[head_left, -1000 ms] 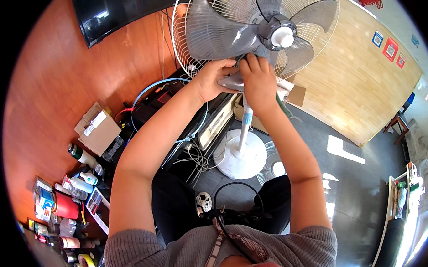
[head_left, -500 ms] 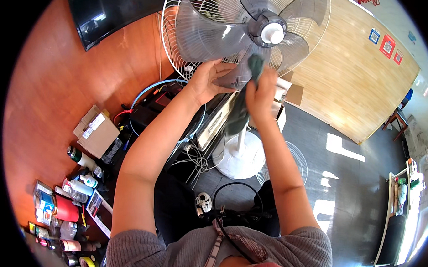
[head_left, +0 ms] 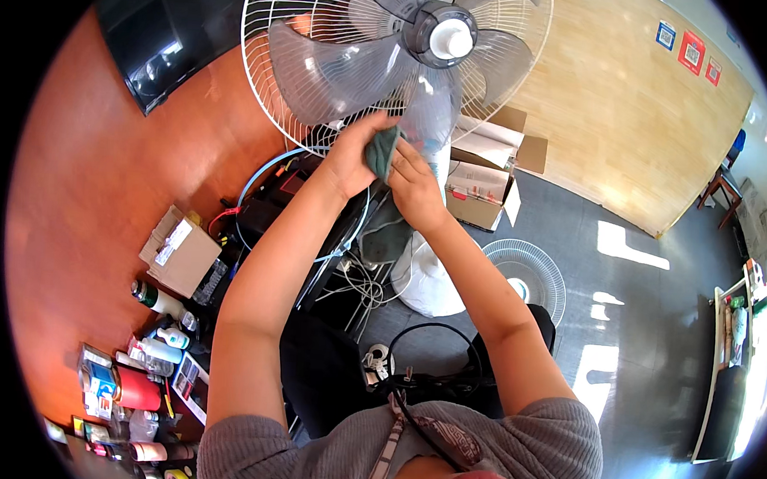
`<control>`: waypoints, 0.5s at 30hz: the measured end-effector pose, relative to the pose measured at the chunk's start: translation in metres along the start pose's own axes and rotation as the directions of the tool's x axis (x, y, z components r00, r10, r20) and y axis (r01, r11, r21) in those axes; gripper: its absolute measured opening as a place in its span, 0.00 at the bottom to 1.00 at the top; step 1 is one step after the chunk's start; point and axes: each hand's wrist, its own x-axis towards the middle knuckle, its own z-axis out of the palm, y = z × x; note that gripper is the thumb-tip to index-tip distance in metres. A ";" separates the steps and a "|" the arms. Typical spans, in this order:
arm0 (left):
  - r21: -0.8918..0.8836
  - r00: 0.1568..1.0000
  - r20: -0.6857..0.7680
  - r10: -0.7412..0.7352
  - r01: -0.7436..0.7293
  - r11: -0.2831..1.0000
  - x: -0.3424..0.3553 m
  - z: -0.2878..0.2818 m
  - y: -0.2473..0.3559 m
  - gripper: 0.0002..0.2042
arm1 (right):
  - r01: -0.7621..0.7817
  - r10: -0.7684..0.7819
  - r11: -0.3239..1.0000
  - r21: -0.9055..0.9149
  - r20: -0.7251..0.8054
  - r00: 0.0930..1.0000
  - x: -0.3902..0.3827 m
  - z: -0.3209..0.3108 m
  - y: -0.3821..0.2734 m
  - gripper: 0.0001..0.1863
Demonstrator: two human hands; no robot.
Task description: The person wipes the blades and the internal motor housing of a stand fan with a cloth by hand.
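A pedestal fan with its front guard off stands before me, its grey see-through blades (head_left: 343, 79) and white hub cap (head_left: 451, 39) bare against the white wire rear guard (head_left: 264, 37). Just under the lowest blade (head_left: 432, 105), my two hands meet at a dark green cloth (head_left: 382, 154). My left hand (head_left: 353, 157) grips its upper part, fingertips close to the blade's edge. The fingers of my right hand (head_left: 416, 188) press on it from the other side. Part of the cloth is hidden behind my right hand; a dark grey-green piece hangs below.
A round white fan guard (head_left: 541, 263) lies on the dark floor, right of the fan's white base (head_left: 428, 288). Open cardboard boxes (head_left: 479, 197) stand behind. Loose cables (head_left: 369, 282) tangle by the base. At left are a carton (head_left: 182, 252), several bottles and a wall screen (head_left: 144, 49).
My right hand has come down and left from the blade with the cloth, meeting my left hand. My left hand has left the blade for the cloth. The view has shifted slightly.
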 end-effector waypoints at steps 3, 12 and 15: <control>0.205 1.000 0.015 0.025 -0.027 0.978 0.008 -0.005 -0.008 0.19 | -0.087 0.081 0.991 -0.101 -0.057 0.995 -0.026 -0.009 0.011 0.23; 0.316 0.999 0.031 0.025 -0.033 0.948 0.016 0.014 -0.006 0.17 | -0.471 0.501 0.863 0.181 -0.419 0.757 0.024 -0.058 0.050 0.22; 0.332 0.999 -0.001 0.035 -0.033 0.943 0.016 0.017 -0.014 0.16 | -0.571 0.640 0.766 0.295 -0.262 0.723 0.064 -0.063 0.061 0.08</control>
